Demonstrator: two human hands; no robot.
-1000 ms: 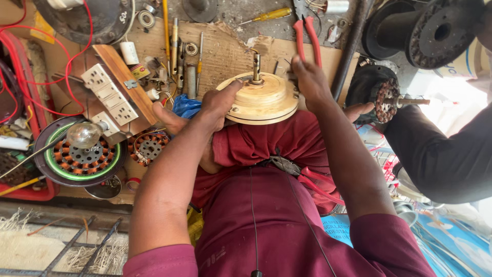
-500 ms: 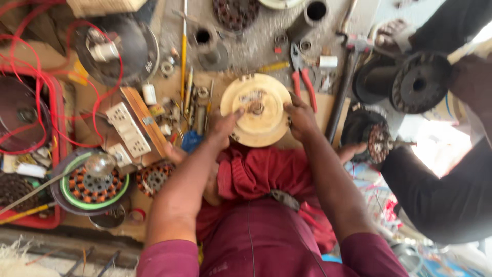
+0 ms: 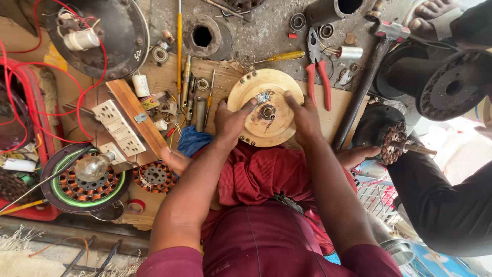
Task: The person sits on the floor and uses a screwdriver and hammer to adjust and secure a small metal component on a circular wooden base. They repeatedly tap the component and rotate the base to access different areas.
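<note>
Near the top middle of the frame, the left hand (image 3: 231, 120) and right hand (image 3: 306, 119) press open fingers on the round cream metal motor cover (image 3: 265, 107). Even pressing should hold it steady.

Both bare forearms reach forward from rolled maroon sleeves, running nearly parallel and converging slightly toward the wrists. The left hand (image 3: 231, 120) lies palm down, fingers curled and thumb stretched toward the right. The right hand (image 3: 306, 119) mirrors it, palm down, index finger extended forward and inward, the other fingers bent; the hands stay apart.
</note>
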